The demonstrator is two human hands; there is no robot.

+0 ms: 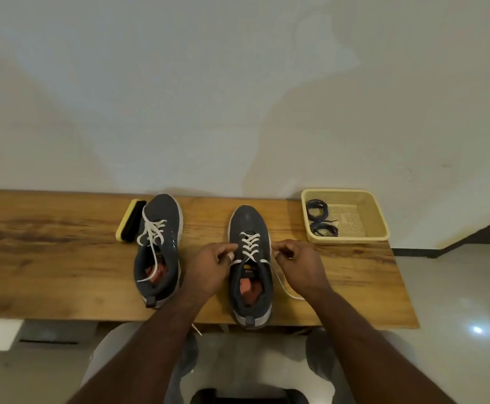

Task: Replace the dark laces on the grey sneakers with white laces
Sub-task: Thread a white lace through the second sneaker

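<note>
With both hands, left hand (213, 265) and right hand (295, 262), pinching the white lace (249, 247) ends beside the centre-frame sneaker (249, 266) on the counter (48, 258), pull evenly outward to snug the crossings.

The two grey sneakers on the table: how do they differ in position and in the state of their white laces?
The left sneaker stands further back, beside the brush, and no hand touches it; the right sneaker stands nearer the table edge, between both hands. The left sneaker's lace lies slack, one end inside the shoe; the right sneaker's lace ends are pulled sideways by the left hand and right hand. Both are grey with white laces, toes pointing to the wall.
</note>
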